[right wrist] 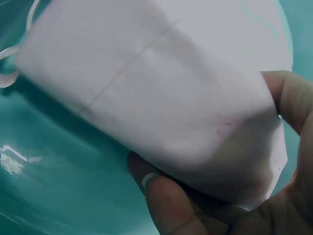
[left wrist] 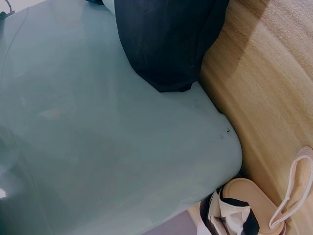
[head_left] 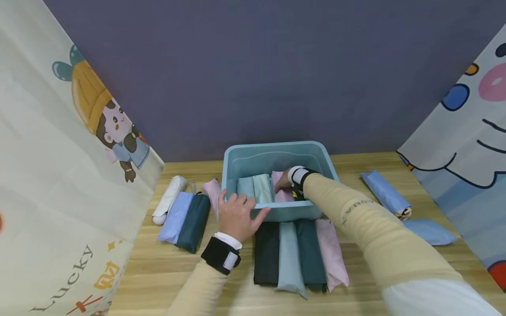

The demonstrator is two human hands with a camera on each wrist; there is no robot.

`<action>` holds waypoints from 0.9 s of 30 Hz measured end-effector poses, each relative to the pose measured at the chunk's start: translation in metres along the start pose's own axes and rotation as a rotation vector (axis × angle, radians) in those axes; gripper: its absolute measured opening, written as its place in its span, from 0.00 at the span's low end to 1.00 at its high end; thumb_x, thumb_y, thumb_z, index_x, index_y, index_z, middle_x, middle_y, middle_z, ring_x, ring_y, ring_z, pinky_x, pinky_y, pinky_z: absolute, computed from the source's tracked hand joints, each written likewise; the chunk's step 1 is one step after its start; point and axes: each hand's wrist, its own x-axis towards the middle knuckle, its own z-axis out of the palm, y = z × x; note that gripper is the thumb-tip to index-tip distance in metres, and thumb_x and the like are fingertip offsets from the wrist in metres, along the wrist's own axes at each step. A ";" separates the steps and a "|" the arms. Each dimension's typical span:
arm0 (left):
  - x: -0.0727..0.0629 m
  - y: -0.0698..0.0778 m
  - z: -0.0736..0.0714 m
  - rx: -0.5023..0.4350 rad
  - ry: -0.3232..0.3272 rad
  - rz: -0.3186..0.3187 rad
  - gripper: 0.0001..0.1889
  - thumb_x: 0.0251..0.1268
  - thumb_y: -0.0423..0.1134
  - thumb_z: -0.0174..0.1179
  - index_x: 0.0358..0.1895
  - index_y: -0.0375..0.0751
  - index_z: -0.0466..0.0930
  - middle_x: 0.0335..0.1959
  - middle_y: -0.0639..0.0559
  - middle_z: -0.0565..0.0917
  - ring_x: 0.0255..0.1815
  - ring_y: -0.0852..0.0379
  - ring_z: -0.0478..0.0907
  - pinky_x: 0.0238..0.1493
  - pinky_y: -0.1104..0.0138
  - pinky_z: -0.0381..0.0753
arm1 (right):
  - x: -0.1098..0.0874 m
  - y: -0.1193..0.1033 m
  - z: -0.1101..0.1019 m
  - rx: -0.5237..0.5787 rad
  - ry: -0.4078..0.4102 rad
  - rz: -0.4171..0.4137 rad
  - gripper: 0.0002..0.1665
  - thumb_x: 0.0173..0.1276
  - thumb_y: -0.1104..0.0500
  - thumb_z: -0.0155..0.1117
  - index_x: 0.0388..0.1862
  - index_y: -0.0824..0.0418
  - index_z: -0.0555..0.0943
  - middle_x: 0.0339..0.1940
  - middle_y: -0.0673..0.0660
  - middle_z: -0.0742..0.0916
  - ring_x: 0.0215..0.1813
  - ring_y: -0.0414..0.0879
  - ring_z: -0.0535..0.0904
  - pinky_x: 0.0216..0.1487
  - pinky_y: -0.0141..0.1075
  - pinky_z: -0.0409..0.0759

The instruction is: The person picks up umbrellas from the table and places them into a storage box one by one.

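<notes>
My right hand [head_left: 282, 182] reaches down into a light blue plastic bin [head_left: 276, 146] and grips a pale pink folded umbrella [head_left: 283, 196]. In the right wrist view, thumb and fingers pinch the end of this umbrella [right wrist: 156, 93], and a cord loop [right wrist: 9, 66] hangs at its far end. Left of it in the bin stand a mint folded umbrella [head_left: 262, 188] and a grey-blue one [head_left: 245, 187]. My left hand [head_left: 237, 217] rests on the bin's front left rim, fingers spread and thumb stretched to the right. The left wrist view shows the bin's wall [left wrist: 112, 137], not the hand.
In front of the bin lie a black umbrella [head_left: 266, 254], a light blue one [head_left: 291, 261], a dark green one [head_left: 311, 252] and a pink one [head_left: 332, 254]. Several more lie left, including a white one [head_left: 169, 199]. A blue one [head_left: 384, 192] lies right. A dark wall stands behind.
</notes>
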 end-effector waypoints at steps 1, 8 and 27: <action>0.000 0.000 0.000 -0.002 0.000 0.000 0.30 0.63 0.70 0.45 0.24 0.48 0.78 0.21 0.51 0.78 0.27 0.49 0.75 0.58 0.41 0.65 | 0.000 0.000 0.000 -0.003 0.001 0.002 0.32 0.48 0.39 0.71 0.41 0.62 0.77 0.34 0.53 0.77 0.35 0.45 0.73 0.34 0.34 0.72; 0.001 0.001 0.000 -0.007 0.002 0.005 0.30 0.62 0.70 0.46 0.24 0.47 0.79 0.21 0.51 0.78 0.27 0.49 0.75 0.57 0.40 0.65 | -0.003 0.001 0.005 0.033 -0.072 -0.035 0.40 0.49 0.34 0.72 0.49 0.62 0.77 0.42 0.55 0.77 0.43 0.46 0.74 0.42 0.35 0.73; 0.001 0.000 0.000 -0.005 -0.007 -0.004 0.30 0.63 0.70 0.45 0.25 0.47 0.79 0.21 0.51 0.78 0.27 0.49 0.75 0.58 0.40 0.65 | -0.020 -0.001 -0.006 0.193 -0.143 -0.027 0.14 0.65 0.54 0.61 0.35 0.66 0.82 0.28 0.59 0.87 0.27 0.48 0.83 0.33 0.37 0.80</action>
